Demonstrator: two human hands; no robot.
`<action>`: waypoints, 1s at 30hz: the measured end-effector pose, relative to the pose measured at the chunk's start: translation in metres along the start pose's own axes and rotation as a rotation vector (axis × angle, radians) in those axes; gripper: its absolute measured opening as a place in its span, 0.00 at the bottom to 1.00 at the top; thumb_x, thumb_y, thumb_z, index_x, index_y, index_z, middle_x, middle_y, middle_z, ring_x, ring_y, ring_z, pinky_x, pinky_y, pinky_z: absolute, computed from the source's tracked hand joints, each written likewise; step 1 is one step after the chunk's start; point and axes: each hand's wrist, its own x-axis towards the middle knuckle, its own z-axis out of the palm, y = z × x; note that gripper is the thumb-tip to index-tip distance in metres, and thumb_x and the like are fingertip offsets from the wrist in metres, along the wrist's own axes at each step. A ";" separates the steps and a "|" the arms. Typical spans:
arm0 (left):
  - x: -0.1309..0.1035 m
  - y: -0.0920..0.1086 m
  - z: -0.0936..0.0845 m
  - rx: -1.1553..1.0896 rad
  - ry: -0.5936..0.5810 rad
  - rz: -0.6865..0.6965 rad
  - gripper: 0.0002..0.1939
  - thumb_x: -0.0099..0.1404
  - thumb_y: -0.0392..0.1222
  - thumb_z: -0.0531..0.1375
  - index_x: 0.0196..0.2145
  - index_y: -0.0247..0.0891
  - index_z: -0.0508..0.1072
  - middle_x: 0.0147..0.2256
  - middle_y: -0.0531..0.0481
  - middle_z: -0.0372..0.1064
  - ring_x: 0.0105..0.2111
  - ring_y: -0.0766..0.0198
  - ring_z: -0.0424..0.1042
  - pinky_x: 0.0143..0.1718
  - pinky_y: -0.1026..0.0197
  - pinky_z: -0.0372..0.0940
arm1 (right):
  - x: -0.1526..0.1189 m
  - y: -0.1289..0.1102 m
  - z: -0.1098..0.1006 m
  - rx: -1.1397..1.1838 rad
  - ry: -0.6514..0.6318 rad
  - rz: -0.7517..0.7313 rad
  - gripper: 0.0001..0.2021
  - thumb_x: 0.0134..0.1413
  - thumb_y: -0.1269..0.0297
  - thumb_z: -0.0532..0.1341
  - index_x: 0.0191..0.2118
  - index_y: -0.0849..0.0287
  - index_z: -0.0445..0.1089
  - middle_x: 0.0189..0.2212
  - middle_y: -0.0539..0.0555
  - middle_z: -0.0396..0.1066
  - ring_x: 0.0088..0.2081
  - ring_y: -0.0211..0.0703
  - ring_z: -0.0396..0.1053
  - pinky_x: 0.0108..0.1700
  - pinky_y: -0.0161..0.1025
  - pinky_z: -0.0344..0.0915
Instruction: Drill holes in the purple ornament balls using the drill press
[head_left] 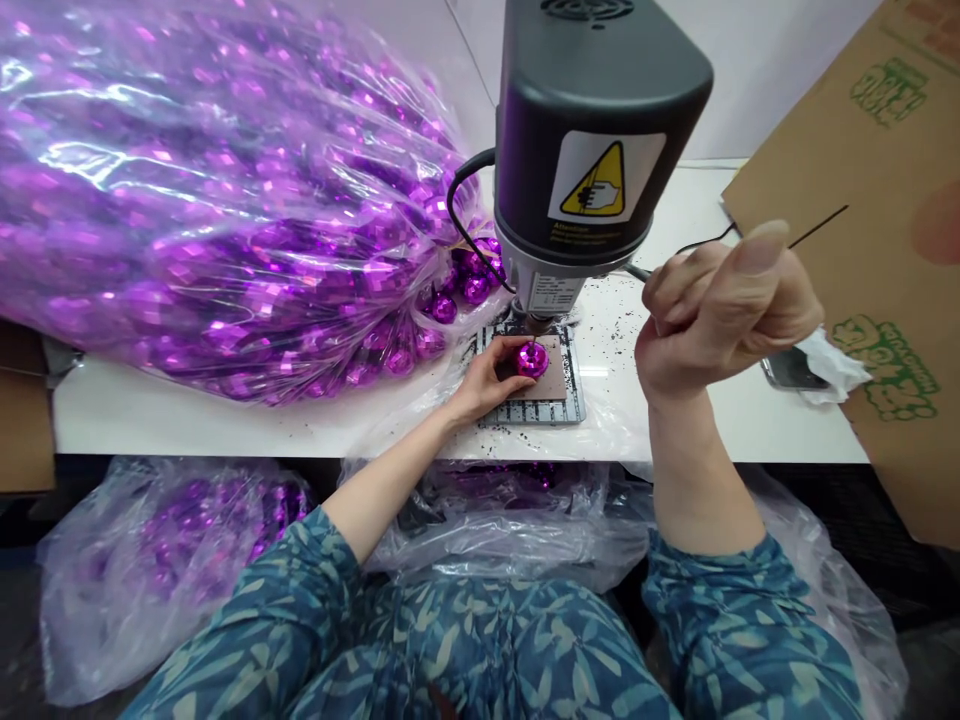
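My left hand (486, 385) pinches a shiny purple faceted ball (532, 361) between thumb and fingers. The ball rests on a brown square board (553, 382) over the grey slotted base (576, 400) of a small bench drill press (600, 90). The drill's chuck is directly above the ball, and a thin bit appears to meet its top. To the right of the motor housing, my right hand (724, 310) is closed around the drill press lever (637, 272), thumb raised. Most of the lever is hidden by the fingers.
A large clear bag (225, 200) of purple balls covers the table's left side, with loose balls (444, 306) at its mouth. Dark shavings litter the white table (622, 420). A cardboard box (885, 250), a phone (793, 370) and crumpled tissue (836, 368) are right. Another bag (172, 560) hangs below.
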 end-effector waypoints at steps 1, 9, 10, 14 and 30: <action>0.000 -0.001 0.000 -0.007 0.002 -0.003 0.31 0.62 0.46 0.74 0.58 0.38 0.70 0.56 0.36 0.76 0.56 0.49 0.78 0.61 0.41 0.72 | -0.003 0.002 -0.002 0.016 -0.005 -0.031 0.30 0.69 0.58 0.57 0.16 0.61 0.46 0.12 0.44 0.40 0.14 0.24 0.50 0.17 0.30 0.45; 0.000 -0.003 0.001 0.002 0.010 -0.008 0.32 0.62 0.50 0.74 0.58 0.38 0.70 0.56 0.37 0.76 0.57 0.49 0.77 0.62 0.41 0.71 | -0.013 0.021 -0.014 0.050 -0.087 -0.292 0.28 0.66 0.67 0.56 0.18 0.61 0.41 0.10 0.43 0.40 0.12 0.23 0.47 0.16 0.28 0.46; 0.000 -0.002 0.001 0.008 0.011 -0.008 0.32 0.62 0.51 0.74 0.58 0.38 0.70 0.56 0.37 0.76 0.57 0.49 0.77 0.62 0.41 0.71 | -0.014 0.022 -0.016 0.051 -0.104 -0.317 0.27 0.66 0.68 0.55 0.18 0.61 0.42 0.10 0.43 0.41 0.11 0.23 0.47 0.15 0.29 0.45; -0.001 -0.002 0.001 0.002 0.018 0.019 0.31 0.62 0.51 0.74 0.57 0.39 0.70 0.56 0.37 0.76 0.57 0.48 0.77 0.62 0.40 0.71 | -0.020 0.024 -0.020 0.069 -0.170 -0.376 0.26 0.65 0.72 0.55 0.18 0.60 0.41 0.09 0.42 0.43 0.11 0.25 0.45 0.14 0.30 0.44; -0.066 0.078 -0.018 0.426 -0.418 0.173 0.23 0.65 0.58 0.70 0.50 0.42 0.76 0.46 0.45 0.76 0.45 0.54 0.75 0.45 0.52 0.73 | 0.048 0.004 0.023 -0.009 -0.040 0.155 0.31 0.49 0.35 0.65 0.18 0.55 0.52 0.11 0.42 0.46 0.12 0.29 0.46 0.17 0.40 0.38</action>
